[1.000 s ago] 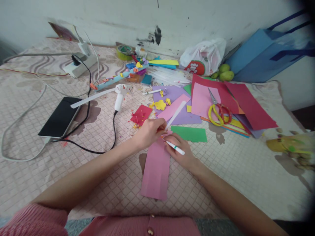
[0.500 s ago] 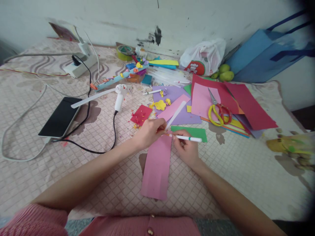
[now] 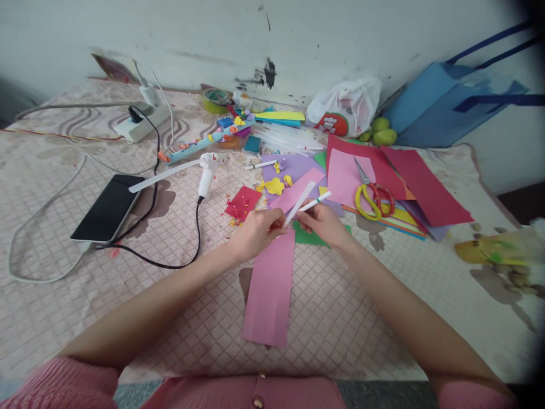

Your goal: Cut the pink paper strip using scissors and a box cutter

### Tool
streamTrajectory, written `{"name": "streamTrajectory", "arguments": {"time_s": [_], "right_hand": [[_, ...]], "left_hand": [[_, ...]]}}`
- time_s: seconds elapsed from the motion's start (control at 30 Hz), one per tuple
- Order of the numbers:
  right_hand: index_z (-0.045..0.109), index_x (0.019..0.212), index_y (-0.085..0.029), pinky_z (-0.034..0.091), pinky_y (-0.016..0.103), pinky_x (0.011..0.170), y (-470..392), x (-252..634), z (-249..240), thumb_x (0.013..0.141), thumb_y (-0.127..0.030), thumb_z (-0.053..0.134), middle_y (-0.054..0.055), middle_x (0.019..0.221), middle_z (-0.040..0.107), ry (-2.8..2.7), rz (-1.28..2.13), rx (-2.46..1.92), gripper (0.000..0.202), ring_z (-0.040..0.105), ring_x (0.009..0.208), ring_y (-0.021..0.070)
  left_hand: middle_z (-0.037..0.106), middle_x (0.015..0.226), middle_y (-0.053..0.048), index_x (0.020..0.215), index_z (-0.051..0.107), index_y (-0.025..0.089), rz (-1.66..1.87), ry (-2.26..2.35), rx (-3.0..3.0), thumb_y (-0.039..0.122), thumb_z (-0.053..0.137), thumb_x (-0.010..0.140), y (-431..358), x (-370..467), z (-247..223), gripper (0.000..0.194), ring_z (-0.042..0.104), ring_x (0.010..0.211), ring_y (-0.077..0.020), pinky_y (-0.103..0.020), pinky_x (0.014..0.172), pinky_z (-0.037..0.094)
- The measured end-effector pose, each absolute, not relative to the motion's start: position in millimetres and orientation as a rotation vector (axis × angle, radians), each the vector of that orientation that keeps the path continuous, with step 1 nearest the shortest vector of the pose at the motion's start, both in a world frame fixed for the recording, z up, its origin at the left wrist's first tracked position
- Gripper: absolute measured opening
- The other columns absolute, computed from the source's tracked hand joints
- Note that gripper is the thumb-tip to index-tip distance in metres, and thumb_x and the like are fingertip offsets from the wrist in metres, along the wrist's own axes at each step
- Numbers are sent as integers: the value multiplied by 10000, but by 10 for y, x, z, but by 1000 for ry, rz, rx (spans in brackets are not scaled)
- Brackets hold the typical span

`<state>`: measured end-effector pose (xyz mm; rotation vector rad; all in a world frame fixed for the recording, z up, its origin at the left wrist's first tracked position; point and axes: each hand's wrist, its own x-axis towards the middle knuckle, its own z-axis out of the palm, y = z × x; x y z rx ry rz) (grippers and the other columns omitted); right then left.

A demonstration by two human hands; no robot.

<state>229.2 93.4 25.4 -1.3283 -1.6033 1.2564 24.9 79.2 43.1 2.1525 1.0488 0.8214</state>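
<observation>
My left hand [image 3: 264, 228] is closed on the lower end of a translucent white strip [image 3: 300, 203], which slants up to the right. Just right of it, my right hand [image 3: 320, 220] pinches a thin white stick [image 3: 315, 201] with a green band, its far end pointing up and right. The two hands are close together above the top of a long pink paper strip [image 3: 269, 295]. Under my right hand lies a green paper piece [image 3: 313, 237]. Whatever is between my left fingertips is too small to tell.
Yellow-and-red scissors [image 3: 369, 196] lie on coloured papers at right. A white glue gun [image 3: 206, 179] with a black cord and a phone [image 3: 106, 210] are at left. Behind are a power strip [image 3: 145, 122], a decorated blue strip [image 3: 204, 144], a plastic bag [image 3: 347, 108] and a blue bag [image 3: 443, 102].
My right hand has moved up, and the white stick it holds has turned from nearly level to pointing up and right. My left hand still holds the translucent strip. The view has shifted slightly.
</observation>
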Motion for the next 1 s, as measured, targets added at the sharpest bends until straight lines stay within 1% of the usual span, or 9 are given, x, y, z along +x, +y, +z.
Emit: {"name": "streamTrajectory", "arguments": {"time_s": [0.13, 0.23, 0.37, 0.53, 0.7, 1.0], "right_hand": [[556, 779, -172, 395, 220, 429, 966, 2277, 263, 828, -495, 574, -36, 550, 521, -1609, 1232, -1314, 327, 477, 454, 87], [564, 807, -169, 388, 223, 431, 962, 2270, 279, 833, -502, 558, -35, 558, 523, -1601, 1203, -1320, 334, 470, 450, 86], [563, 775, -169, 359, 219, 412, 972, 2273, 306, 810, -451, 594, -41, 525, 513, -1630, 1220, -1335, 285, 458, 440, 90], [564, 812, -170, 321, 205, 393, 1011, 2229, 334, 793, -360, 588, -59, 513, 493, -1692, 1305, -1322, 192, 436, 423, 84], [548, 796, -171, 292, 195, 391, 1052, 2147, 328, 794, -353, 569, -74, 487, 460, -1734, 1395, -1281, 183, 406, 410, 74], [533, 769, -168, 282, 201, 418, 1116, 2092, 275, 772, -319, 573, -74, 522, 444, -1781, 1432, -1198, 156, 384, 436, 68]], "left_hand": [[561, 628, 35, 702, 534, 154, 831, 1061, 2167, 130, 611, 797, 778, 255, 426, 125, 513, 575, -87, -195, 549, 362], [568, 637, 27, 701, 535, 154, 834, 1067, 2172, 122, 595, 800, 755, 259, 440, 120, 526, 587, -92, -197, 559, 378], [586, 656, 20, 704, 541, 153, 832, 1076, 2171, 92, 590, 791, 731, 259, 462, 117, 534, 598, -93, -199, 573, 393], [589, 649, 22, 690, 536, 150, 837, 1086, 2165, 78, 604, 781, 734, 262, 448, 134, 532, 594, -91, -195, 570, 391], [599, 651, 22, 701, 549, 145, 827, 1076, 2163, 64, 612, 769, 740, 262, 441, 124, 538, 590, -90, -188, 558, 381], [621, 683, 20, 718, 564, 147, 833, 1059, 2168, 2, 580, 752, 723, 259, 467, 150, 546, 608, -88, -182, 573, 388]]}}
